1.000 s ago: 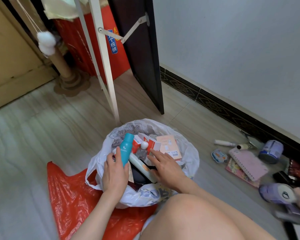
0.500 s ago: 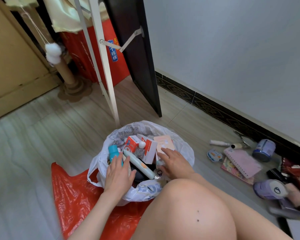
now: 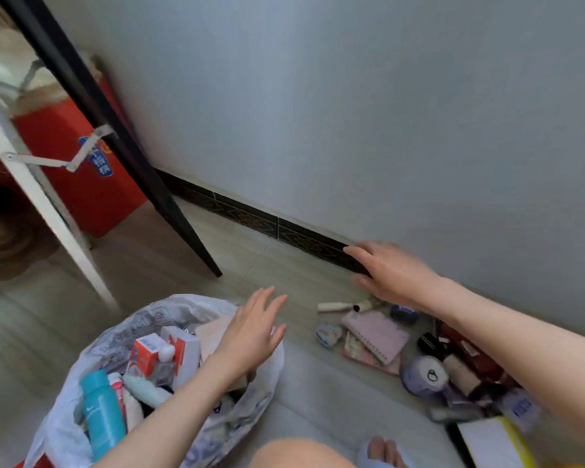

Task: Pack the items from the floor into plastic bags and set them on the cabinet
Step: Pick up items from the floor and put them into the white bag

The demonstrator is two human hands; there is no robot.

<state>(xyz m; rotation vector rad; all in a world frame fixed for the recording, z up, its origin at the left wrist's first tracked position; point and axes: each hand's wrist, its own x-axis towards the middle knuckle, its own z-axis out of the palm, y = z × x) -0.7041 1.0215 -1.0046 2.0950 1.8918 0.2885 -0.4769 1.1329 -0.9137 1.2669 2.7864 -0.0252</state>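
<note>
While a crinkled white plastic bag (image 3: 169, 383) sits on the floor part-filled with bottles and boxes, both empty hands, left (image 3: 250, 336) and right (image 3: 390, 271), spread their fingers near an unpacked pink spiral notebook (image 3: 375, 334).

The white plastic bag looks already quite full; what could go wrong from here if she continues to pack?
1. The white plastic bag is crowded: the teal bottle and the red-and-white box stand near its rim, so more items may tip out.
2. Both the left hand and the right hand are off the bag, so the loose rim may sag.
3. The right hand reaches over small floor items such as the white tube, and might knock them away.
</note>
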